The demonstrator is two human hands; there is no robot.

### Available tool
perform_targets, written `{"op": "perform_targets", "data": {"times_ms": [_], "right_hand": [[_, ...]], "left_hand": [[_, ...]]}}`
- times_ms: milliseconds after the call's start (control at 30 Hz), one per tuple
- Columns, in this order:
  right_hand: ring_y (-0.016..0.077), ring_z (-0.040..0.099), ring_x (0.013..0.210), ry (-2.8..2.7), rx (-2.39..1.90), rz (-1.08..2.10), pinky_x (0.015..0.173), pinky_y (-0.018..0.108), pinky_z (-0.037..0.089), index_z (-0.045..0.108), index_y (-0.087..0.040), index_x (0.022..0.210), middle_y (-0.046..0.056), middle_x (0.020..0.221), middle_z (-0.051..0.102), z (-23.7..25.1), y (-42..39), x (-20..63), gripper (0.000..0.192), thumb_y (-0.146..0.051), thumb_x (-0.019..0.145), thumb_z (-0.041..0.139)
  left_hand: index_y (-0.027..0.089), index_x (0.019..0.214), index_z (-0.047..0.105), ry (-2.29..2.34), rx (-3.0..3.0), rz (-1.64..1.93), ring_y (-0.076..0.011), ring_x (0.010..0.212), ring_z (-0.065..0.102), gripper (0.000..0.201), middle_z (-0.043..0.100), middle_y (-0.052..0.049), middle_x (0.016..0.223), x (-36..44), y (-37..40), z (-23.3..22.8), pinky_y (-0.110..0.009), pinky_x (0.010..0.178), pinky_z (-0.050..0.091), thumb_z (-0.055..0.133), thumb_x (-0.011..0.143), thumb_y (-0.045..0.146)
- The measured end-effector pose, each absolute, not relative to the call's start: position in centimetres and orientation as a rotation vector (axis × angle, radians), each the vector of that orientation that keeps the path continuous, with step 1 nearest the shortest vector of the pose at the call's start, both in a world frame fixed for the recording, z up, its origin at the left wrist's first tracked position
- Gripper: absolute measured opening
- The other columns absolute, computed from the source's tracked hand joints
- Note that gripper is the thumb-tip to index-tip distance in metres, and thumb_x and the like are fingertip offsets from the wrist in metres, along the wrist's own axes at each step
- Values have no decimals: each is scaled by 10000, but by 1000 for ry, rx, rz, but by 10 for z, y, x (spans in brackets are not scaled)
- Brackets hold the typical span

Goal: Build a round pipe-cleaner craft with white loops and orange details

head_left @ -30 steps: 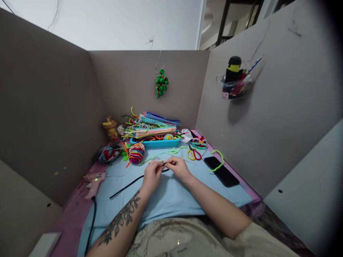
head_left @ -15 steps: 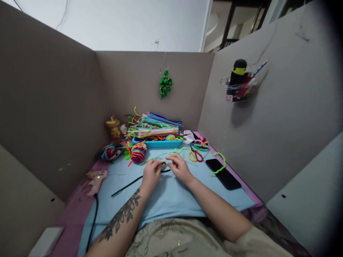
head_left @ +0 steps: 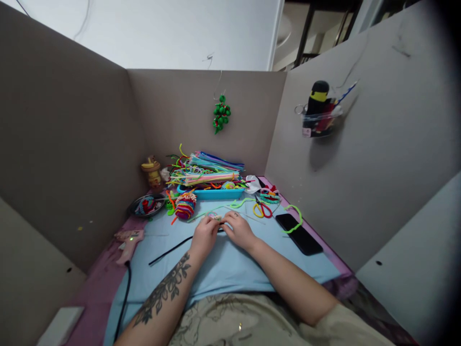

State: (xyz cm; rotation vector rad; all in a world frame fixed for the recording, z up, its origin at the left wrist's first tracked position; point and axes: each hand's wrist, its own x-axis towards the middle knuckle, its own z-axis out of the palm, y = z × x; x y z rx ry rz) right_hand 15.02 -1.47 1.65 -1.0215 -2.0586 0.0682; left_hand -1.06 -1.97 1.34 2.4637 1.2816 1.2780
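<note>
My left hand (head_left: 203, 236) and my right hand (head_left: 238, 229) meet over the light blue mat (head_left: 223, 269), fingertips pinched together on a small pastel pipe-cleaner piece (head_left: 215, 216). A black pipe cleaner (head_left: 169, 250) trails from under my left hand toward the lower left across the mat. Most of the small piece is hidden by my fingers.
A blue tray (head_left: 212, 193) heaped with coloured pipe cleaners stands at the back. A striped pipe-cleaner ball (head_left: 185, 207), a dark dish (head_left: 146, 205), yellow-red scissors (head_left: 261, 209), a black phone (head_left: 298, 233), a glue gun (head_left: 127, 239). Cardboard walls enclose three sides.
My right hand has closed in on my left hand, so the fingertips now touch around the small piece. The view shifted slightly.
</note>
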Motion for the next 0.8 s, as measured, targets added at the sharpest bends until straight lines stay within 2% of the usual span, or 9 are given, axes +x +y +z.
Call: {"op": "perform_targets", "data": {"times_ms": [200, 333, 467, 600, 667, 733, 800], "right_hand": [[179, 520, 828, -1958, -993, 163, 759, 310, 429, 634, -192, 814, 54, 825, 570, 16, -14, 150, 123, -164, 810, 514], [153, 521, 725, -1750, -975, 415, 647, 264, 421, 634, -177, 723, 36, 750, 566, 20, -12, 149, 93, -170, 765, 552], [138, 507, 677, -1496, -932, 693, 633, 253, 407, 616, -166, 640, 16, 686, 560, 20, -10, 143, 96, -224, 711, 588], [86, 398, 473, -1128, -838, 1205, 451, 210, 318, 576, -165, 655, -24, 567, 507, 12, -9, 130, 192, -345, 639, 643], [66, 348, 428, -1003, -788, 1378, 410, 196, 262, 571, -166, 675, -31, 557, 505, 9, -8, 126, 259, -384, 589, 681], [61, 349, 426, -989, -779, 1424, 403, 191, 245, 588, -161, 699, -24, 570, 520, 8, -6, 126, 295, -404, 575, 698], [71, 372, 435, -1094, -837, 1364, 407, 196, 260, 627, -155, 752, -17, 567, 532, 10, -4, 132, 304, -430, 628, 666]], "left_hand": [[193, 899, 625, 1271, 2444, 1284, -157, 806, 522, 181, 564, -52, 828, -11, -20, 15, -281, 738, 428, 452, 848, 196], [179, 804, 617, 1271, 2375, 1275, -156, 773, 522, 156, 570, -48, 793, -11, -21, 16, -276, 708, 416, 466, 836, 194], [164, 729, 601, 1277, 2232, 1302, -148, 703, 514, 141, 560, -32, 706, -3, -24, 18, -259, 640, 396, 499, 810, 218], [160, 679, 591, 1248, 2082, 1356, -129, 633, 503, 174, 562, -16, 657, 7, -27, 20, -245, 601, 381, 495, 804, 233], [161, 684, 599, 1224, 2050, 1374, -128, 640, 510, 173, 578, -15, 665, 9, -27, 21, -245, 610, 386, 493, 802, 230], [162, 690, 606, 1232, 2041, 1394, -132, 655, 518, 173, 585, -18, 670, 8, -27, 21, -249, 622, 392, 493, 802, 229], [163, 699, 612, 1269, 2055, 1414, -137, 662, 520, 168, 581, -22, 668, 4, -26, 21, -253, 624, 397, 498, 802, 230]]}}
